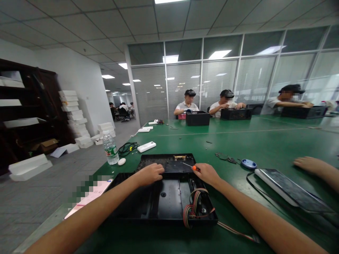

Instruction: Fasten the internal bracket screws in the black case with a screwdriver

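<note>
An opened black case lies on the green table in front of me, its flat lid folded out on the far side. My right hand grips a screwdriver with an orange and black handle; its thin shaft points left over the lid, short of a brass-coloured metal fitting. Curled fingers of my left hand rest where lid and case meet; what they hold, if anything, is hidden. Striped ribbon wires spill from the case's right side over its front wall.
Left stand a water bottle, a white device and coiled black cable. Rightward lie a blue round dish, a white-edged device and another person's hand. Several people work on black boxes across the table.
</note>
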A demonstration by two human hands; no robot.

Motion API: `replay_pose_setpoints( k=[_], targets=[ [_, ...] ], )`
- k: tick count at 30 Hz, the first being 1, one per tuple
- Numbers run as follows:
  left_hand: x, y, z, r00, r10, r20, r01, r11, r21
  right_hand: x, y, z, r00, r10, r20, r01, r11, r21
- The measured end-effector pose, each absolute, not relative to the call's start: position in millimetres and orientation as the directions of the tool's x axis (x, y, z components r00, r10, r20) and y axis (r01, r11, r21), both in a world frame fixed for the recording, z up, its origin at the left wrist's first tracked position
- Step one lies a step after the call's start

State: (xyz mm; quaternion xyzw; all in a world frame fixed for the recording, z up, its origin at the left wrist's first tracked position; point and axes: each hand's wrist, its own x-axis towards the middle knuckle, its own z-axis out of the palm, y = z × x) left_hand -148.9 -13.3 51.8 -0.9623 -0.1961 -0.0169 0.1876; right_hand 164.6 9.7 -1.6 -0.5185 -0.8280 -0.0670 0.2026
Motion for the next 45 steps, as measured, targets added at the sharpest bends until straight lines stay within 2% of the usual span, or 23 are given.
replay_pose_setpoints(
  k=[1, 3, 6, 9, 10, 12, 16, 21, 32, 35, 37, 40, 43, 45],
  targets=[
    [-148.1, -15.2, 53.6, 0.920, 0.373, 0.123, 0.393, -0.870, -0.298, 164.6, 9.5, -1.5, -0.373, 0.834, 0.406, 0.888, 0.448, -0.106],
    [-142.9, -18.2, 56.4, 0.895, 0.409, 0.178, 0.431, -0.895, -0.111, 164.1, 9.6, -1.4, -0.362, 0.839, 0.407, 0.886, 0.445, -0.128],
    [-122.1, -17.7, 54.9, 0.814, 0.552, 0.181, 0.481, -0.815, 0.324, 163.3, 10.2, -0.7, -0.352, 0.843, 0.407, 0.882, 0.444, -0.157],
    [-87.7, -10.9, 43.8, 0.738, 0.674, 0.018, 0.418, -0.478, 0.772, 164.6, 10.2, 0.5, -0.352, 0.841, 0.411, 0.886, 0.441, -0.145],
    [-75.3, -7.8, 38.4, 0.707, 0.707, -0.018, 0.368, -0.345, 0.863, 165.7, 9.8, 0.9, -0.354, 0.840, 0.412, 0.887, 0.442, -0.137],
    [-52.4, -1.7, 27.1, 0.618, 0.784, -0.055, 0.266, -0.143, 0.953, 168.7, 8.8, 1.7, -0.357, 0.838, 0.412, 0.888, 0.441, -0.129],
    [-22.2, 4.4, 9.2, 0.538, 0.831, -0.140, 0.154, 0.067, 0.986, 173.8, 6.2, 3.2, -0.375, 0.828, 0.417, 0.878, 0.461, -0.125],
    [-8.4, -0.9, 3.6, 0.393, 0.894, -0.213, 0.160, 0.162, 0.974, 175.6, 3.5, 4.8, -0.397, 0.815, 0.422, 0.870, 0.481, -0.111],
    [-3.4, -6.7, -2.9, 0.332, 0.926, -0.179, 0.253, 0.095, 0.963, 180.4, 2.2, 10.7, -0.375, 0.801, 0.468, 0.878, 0.469, -0.099],
    [-3.9, -6.0, -4.5, 0.319, 0.934, -0.162, 0.251, 0.082, 0.965, 181.4, 2.1, 13.6, -0.366, 0.789, 0.493, 0.867, 0.481, -0.127],
    [-3.6, -6.4, -5.1, 0.311, 0.938, -0.153, 0.254, 0.073, 0.965, 181.6, 2.6, 15.6, -0.353, 0.787, 0.507, 0.842, 0.503, -0.194],
    [-2.8, -7.7, -5.3, 0.299, 0.944, -0.139, 0.260, 0.060, 0.964, 180.7, 4.7, 17.0, -0.333, 0.811, 0.481, 0.740, 0.541, -0.401],
    [-2.3, -8.9, -4.3, 0.289, 0.949, -0.128, 0.262, 0.050, 0.964, 180.1, 7.2, 17.0, -0.356, 0.852, 0.384, 0.525, 0.523, -0.671],
    [-2.4, -9.1, -3.3, 0.291, 0.948, -0.128, 0.249, 0.054, 0.967, 181.8, 7.5, 19.3, -0.411, 0.853, 0.323, 0.350, 0.474, -0.808]
  ],
)
